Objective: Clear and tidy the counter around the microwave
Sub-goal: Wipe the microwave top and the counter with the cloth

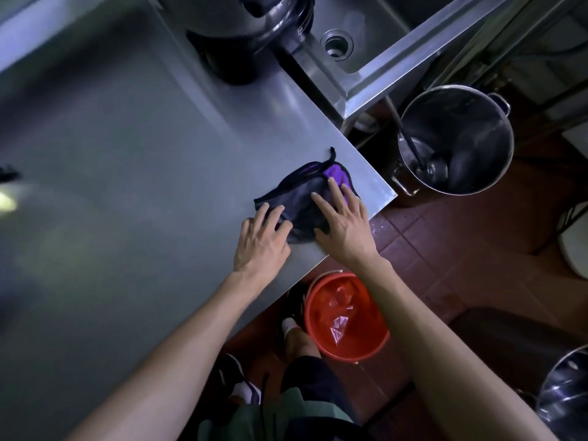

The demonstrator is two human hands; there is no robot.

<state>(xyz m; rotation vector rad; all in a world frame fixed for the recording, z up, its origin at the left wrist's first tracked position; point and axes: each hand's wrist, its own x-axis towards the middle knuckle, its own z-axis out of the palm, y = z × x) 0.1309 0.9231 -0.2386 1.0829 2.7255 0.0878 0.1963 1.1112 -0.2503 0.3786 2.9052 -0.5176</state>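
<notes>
A dark grey and purple cloth (pixel 302 198) with black edging lies folded near the right corner of the steel counter (pixel 127 154). My right hand (pixel 345 224) rests flat on the cloth with fingers spread. My left hand (pixel 262 241) touches the cloth's near left edge, fingertips curled onto the fabric. Neither hand lifts it. No microwave is in sight.
A large steel pot (pixel 241 23) stands at the counter's far end beside a sink (pixel 337 46). On the tiled floor are a tall steel stockpot (pixel 455 138) with a ladle, a red bucket (pixel 346 313) lined with plastic, and another steel vessel (pixel 566 396) at the lower right.
</notes>
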